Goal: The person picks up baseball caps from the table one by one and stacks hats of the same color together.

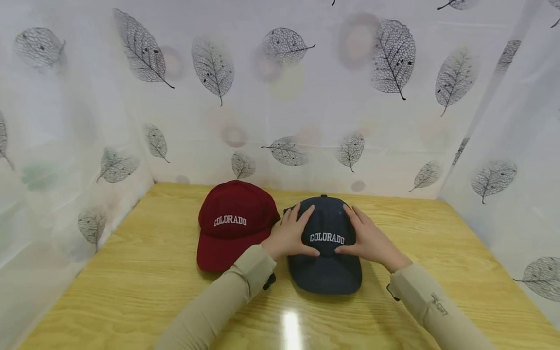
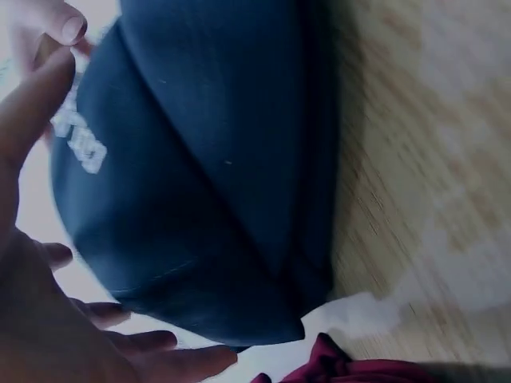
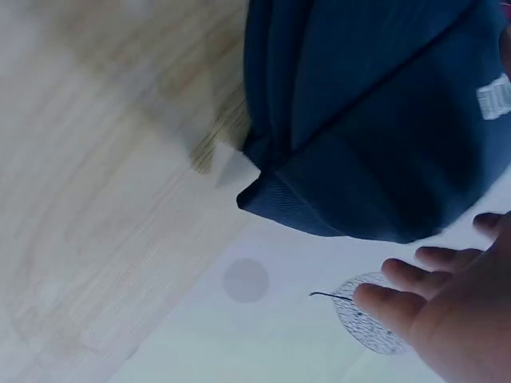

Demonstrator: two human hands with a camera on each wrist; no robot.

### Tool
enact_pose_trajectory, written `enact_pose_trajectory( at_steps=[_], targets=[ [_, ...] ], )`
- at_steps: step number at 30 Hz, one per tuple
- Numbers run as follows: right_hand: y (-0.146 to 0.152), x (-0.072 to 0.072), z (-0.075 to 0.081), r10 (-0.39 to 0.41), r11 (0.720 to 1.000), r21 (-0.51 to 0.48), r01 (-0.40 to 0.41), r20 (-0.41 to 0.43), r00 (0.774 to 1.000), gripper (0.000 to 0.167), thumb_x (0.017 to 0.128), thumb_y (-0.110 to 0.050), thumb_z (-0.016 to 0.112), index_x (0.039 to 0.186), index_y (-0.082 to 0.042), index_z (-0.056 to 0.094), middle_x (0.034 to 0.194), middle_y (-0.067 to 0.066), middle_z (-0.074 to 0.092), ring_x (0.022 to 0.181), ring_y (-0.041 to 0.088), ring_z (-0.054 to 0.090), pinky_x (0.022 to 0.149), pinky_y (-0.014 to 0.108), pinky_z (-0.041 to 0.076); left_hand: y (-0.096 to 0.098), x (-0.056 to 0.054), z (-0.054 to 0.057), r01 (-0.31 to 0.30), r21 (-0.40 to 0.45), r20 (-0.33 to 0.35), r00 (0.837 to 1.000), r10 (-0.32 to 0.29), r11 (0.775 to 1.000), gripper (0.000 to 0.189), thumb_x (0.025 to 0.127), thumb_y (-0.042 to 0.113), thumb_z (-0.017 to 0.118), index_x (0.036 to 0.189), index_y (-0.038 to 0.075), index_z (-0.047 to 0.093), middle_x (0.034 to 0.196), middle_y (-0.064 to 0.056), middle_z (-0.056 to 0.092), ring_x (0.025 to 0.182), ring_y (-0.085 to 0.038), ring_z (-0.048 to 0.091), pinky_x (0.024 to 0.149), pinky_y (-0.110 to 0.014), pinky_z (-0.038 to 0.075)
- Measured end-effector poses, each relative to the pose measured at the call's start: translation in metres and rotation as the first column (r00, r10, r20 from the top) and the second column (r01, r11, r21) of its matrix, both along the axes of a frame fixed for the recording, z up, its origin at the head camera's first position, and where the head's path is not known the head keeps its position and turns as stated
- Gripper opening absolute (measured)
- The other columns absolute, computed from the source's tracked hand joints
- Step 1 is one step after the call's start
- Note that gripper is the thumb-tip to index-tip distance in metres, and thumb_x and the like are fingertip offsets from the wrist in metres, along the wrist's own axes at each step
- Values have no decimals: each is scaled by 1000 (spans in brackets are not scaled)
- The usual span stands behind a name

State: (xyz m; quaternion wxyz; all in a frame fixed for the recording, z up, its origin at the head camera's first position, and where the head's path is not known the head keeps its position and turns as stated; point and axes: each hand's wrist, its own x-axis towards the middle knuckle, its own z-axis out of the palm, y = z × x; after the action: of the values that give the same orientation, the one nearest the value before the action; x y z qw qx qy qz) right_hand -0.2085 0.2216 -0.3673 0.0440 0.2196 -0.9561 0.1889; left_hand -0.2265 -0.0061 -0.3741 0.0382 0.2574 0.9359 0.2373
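A navy blue baseball cap (image 1: 324, 272) lettered COLORADO lies on the wooden table, its brim toward me. Over the left side of its crown spreads my left hand (image 1: 288, 238), thumb tip near the lettering. My right hand (image 1: 372, 243) is at the crown's right side, fingers spread, its thumb tip close to the left one. Both wrist views show mostly straight fingers around the crown; whether every fingertip touches the cloth I cannot tell. A dark red cap (image 1: 236, 204), also lettered COLORADO, sits just left of the blue one, partly behind my left hand.
The wooden table (image 1: 153, 253) runs back to a pale curtain (image 1: 315, 116) printed with leaves, which also hangs along the left and right sides. A bright light reflection lies on the tabletop near the front.
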Motion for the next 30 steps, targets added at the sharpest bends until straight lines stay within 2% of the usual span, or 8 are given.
enact_pose_trajectory(
  at_steps=[4,7,14,17,19,21,25,30],
  targets=[
    [-3,-21,-7,50,998,32,-52,64,997,106,62,-56,71,140,-4,21,135,28,24,119,44,29,89,54,32,9,-14,-7,-17,-98,9,1000,18,995,108,61,56,72,143,21,12,145,-14,6,128,-37,13,91,-52,32],
    [-3,-32,-9,69,996,44,-77,159,985,101,65,-58,67,138,-3,25,132,27,30,114,42,36,87,53,34,12,-24,-10,-30,-152,73,996,41,988,106,60,58,71,143,22,15,145,-12,6,128,-36,15,90,-52,33],
    [-5,-52,1,61,988,108,-111,385,921,86,76,-49,62,137,0,28,131,28,30,115,41,37,89,51,32,17,-45,-3,31,-272,202,979,26,962,97,65,62,64,141,21,21,145,-10,11,127,-38,19,95,-49,28],
    [-10,-55,4,32,981,156,-116,459,888,81,78,-48,61,136,-1,30,131,27,30,116,40,35,89,50,32,19,-48,-3,53,-314,217,976,17,948,91,66,61,64,140,21,27,145,-8,15,127,-37,19,96,-49,27],
    [-15,-55,4,16,974,194,-122,472,881,81,78,-48,61,136,0,31,130,27,29,116,41,33,89,51,32,21,-48,-4,52,-336,203,979,18,940,88,66,60,65,138,21,32,143,-7,18,127,-36,19,95,-48,28],
    [-18,-55,3,-2,965,233,-118,456,890,81,77,-48,62,136,-1,31,131,26,29,118,43,30,89,52,31,24,-46,-7,45,-360,167,986,17,932,88,65,60,66,137,19,34,142,-8,21,126,-36,19,95,-48,28],
    [-19,-52,-2,-17,957,275,-94,378,926,84,75,-47,64,135,0,30,131,29,28,118,47,26,90,55,30,30,-37,-10,-22,-381,77,996,55,924,91,63,59,67,136,16,34,141,-10,21,126,-39,18,91,-45,35],
    [-14,-40,-9,-17,974,223,-44,265,964,84,75,-46,64,134,3,29,132,32,25,117,48,27,89,54,31,32,-18,-9,-119,-302,15,991,130,946,95,64,54,68,139,12,28,144,-15,10,126,-44,15,83,-45,42]
  ],
)
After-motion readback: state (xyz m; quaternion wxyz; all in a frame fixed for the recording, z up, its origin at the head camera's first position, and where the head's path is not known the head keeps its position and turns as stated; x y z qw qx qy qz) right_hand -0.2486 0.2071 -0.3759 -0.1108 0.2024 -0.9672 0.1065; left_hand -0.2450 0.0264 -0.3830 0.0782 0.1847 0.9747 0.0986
